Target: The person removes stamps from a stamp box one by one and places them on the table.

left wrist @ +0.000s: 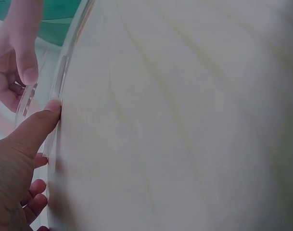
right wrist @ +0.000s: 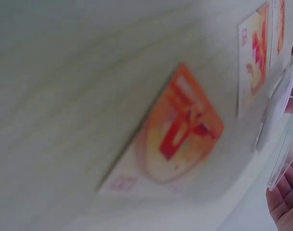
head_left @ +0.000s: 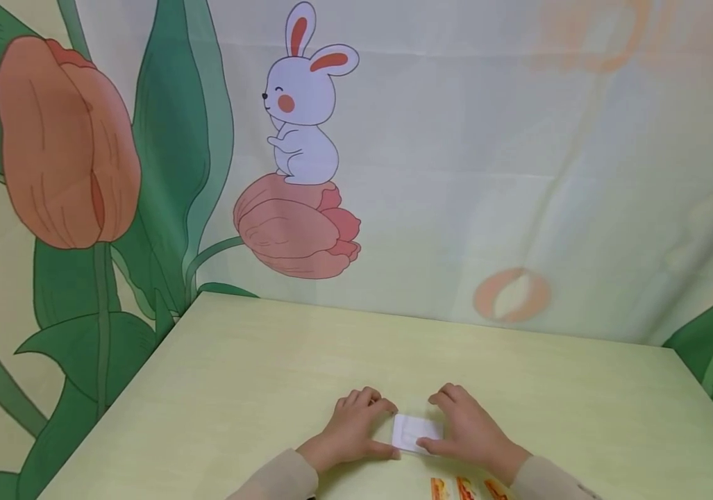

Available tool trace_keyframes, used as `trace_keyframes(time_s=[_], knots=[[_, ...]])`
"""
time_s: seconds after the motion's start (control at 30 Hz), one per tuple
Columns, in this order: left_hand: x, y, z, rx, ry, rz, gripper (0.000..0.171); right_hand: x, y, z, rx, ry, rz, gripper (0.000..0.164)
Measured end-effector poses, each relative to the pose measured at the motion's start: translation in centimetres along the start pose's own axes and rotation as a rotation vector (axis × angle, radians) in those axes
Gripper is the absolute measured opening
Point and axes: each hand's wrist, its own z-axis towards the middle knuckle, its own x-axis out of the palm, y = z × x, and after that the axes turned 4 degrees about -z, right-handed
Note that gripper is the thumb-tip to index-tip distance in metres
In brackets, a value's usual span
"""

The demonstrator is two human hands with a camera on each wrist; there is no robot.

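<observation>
Head view: I am pinching a small clear plastic case [head_left: 416,432] with a white insert between both hands, low over the pale green table [head_left: 237,361]. My left hand [head_left: 356,425] is gripping its left edge and my right hand [head_left: 470,430] its right, steadying it flat. Orange cards [head_left: 465,489] are lying just beside my right wrist.

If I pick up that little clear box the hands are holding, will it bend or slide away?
Probably not bend: the clear box shows straight, thin, see-through edges in the wrist views, so it looks like stiff plastic. It likely feels light, being small and flat between the left hand and right hand. It might slide easily, since the table looks smooth.
</observation>
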Motion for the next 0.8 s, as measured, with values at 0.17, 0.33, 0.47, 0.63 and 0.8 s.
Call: trace_keyframes(time_s=[0.17,0.33,0.47,0.63,0.8], knots=[[-0.1,0.0,0.0,-0.006,-0.001,0.005,0.06,0.4,0.3,0.3,-0.023,-0.002,0.013,0.06],[-0.2,0.1,-0.1,-0.013,-0.006,-0.01,0.06,0.9,0.6,0.6,-0.025,0.021,0.04,0.06],[-0.2,0.0,-0.1,-0.017,0.004,-0.033,0.061,1.3,0.8,0.6,-0.009,0.066,0.041,0.059],[-0.3,-0.1,-0.2,-0.024,0.008,-0.033,0.062,1.5,1.2,0.6,-0.012,0.079,0.036,0.058],[-0.3,-0.1,-0.2,-0.022,0.005,-0.03,0.062,1.5,1.2,0.6,-0.025,0.073,0.022,0.057]])
